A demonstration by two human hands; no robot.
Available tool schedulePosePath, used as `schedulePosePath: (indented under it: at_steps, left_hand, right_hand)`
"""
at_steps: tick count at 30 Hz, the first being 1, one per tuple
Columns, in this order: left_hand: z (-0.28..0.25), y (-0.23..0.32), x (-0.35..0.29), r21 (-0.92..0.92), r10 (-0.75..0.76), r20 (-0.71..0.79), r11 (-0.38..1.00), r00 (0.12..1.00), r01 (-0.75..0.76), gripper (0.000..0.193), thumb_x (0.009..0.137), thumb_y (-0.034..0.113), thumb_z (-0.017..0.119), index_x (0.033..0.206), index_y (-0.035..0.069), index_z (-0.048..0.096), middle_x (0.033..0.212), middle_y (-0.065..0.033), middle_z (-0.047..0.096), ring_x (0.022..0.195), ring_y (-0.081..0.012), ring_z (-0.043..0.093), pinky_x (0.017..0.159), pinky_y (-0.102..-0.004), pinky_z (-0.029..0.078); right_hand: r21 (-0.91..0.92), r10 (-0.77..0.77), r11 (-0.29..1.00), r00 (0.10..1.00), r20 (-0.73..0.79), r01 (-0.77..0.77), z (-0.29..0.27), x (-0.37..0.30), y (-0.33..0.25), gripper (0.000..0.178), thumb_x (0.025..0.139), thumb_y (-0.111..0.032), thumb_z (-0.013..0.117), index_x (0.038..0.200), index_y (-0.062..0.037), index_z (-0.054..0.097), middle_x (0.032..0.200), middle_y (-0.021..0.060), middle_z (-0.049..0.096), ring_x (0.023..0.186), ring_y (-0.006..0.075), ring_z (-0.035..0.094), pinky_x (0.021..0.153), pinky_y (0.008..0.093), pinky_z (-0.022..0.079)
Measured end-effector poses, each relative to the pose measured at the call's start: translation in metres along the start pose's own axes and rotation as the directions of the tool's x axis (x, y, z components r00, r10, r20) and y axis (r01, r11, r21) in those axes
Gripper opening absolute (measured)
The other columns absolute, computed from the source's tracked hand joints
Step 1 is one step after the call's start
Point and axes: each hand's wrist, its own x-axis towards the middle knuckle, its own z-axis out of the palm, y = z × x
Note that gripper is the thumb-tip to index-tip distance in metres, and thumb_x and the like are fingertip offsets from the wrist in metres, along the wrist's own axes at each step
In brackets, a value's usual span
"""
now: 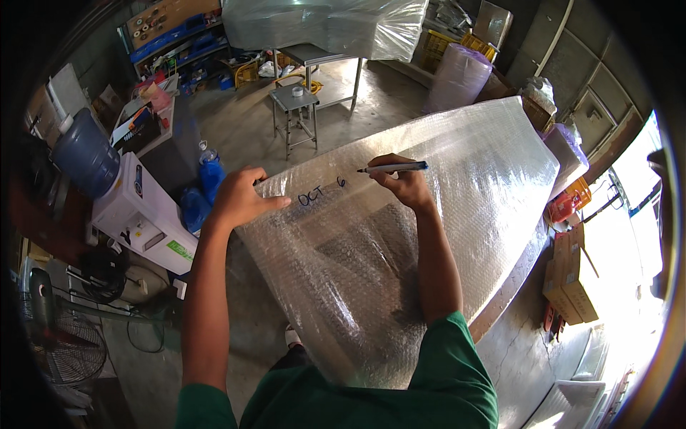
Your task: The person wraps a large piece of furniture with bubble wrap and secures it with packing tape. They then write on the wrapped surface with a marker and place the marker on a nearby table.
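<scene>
A large flat piece wrapped in clear bubble wrap (486, 179) lies in front of me. Dark handwriting (321, 193) runs along a smooth tape strip near its far left edge. In my right hand (406, 184) is a marker (393, 168) with a blue and white barrel. Its dark tip points left, just past the writing; I cannot tell whether it touches the surface. My left hand (239, 196) rests at the wrapped piece's left corner, thumb stretched over the film. Its other fingers are curled, and a small dark thing shows at them, too small to name.
A metal stool (293, 100) holding a tape roll (297, 91) stands beyond the piece. To the left are a water dispenser (146, 214) and a fan (71, 350). A bubble wrap roll (459, 77) stands at the far right, and cardboard boxes (569, 275) at the right.
</scene>
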Motion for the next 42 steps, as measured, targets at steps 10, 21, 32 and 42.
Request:
schedulePosePath:
  at_steps: [10,21,32,42]
  left_hand:
    - [0.002,-0.004,0.0,-0.005,0.065,-0.043,0.998,0.997,-0.065,0.059,0.066,0.047,0.09,0.089,-0.003,0.068,0.085,-0.0177,0.066,0.076,-0.0305,0.063,0.07,-0.0403,0.048]
    - [0.002,0.0,0.0,-0.041,0.08,-0.043,0.996,0.996,-0.081,0.057,0.067,0.046,0.09,0.084,-0.003,0.065,0.079,-0.016,0.061,0.07,-0.027,0.058,0.066,-0.04,0.046]
    - [0.001,-0.004,-0.001,-0.024,0.065,-0.03,0.998,0.997,-0.065,0.057,0.067,0.046,0.09,0.084,-0.003,0.065,0.078,-0.0154,0.062,0.07,-0.0267,0.058,0.066,-0.04,0.046]
    - [0.006,-0.011,-0.003,-0.029,0.11,-0.11,0.993,0.988,-0.114,0.056,0.067,0.043,0.09,0.085,-0.003,0.065,0.08,-0.0158,0.063,0.071,-0.027,0.059,0.067,-0.04,0.047]
  right_hand:
    - [-0.051,0.028,0.998,1.0,0.013,-0.028,-0.001,-0.001,0.008,0.023,0.086,-0.019,0.077,0.104,-0.0045,0.075,0.098,0.0048,0.075,0.089,0.0141,0.066,0.079,0.0303,0.052]
    - [0.036,0.04,0.999,0.996,-0.085,-0.037,0.001,0.0,0.016,0.02,0.087,-0.016,0.075,0.103,-0.0055,0.075,0.096,0.0022,0.074,0.083,0.0103,0.062,0.073,0.0277,0.05]
    - [-0.008,0.039,0.999,0.997,-0.064,-0.04,-0.001,0.001,0.015,0.018,0.086,-0.013,0.073,0.102,-0.0038,0.074,0.095,0.0048,0.074,0.086,0.0125,0.066,0.075,0.0286,0.052]
    - [0.048,0.059,0.997,0.986,-0.154,-0.052,0.004,0.003,0.015,0.017,0.085,-0.011,0.071,0.099,-0.0012,0.073,0.094,0.0066,0.073,0.088,0.0147,0.067,0.08,0.03,0.052]
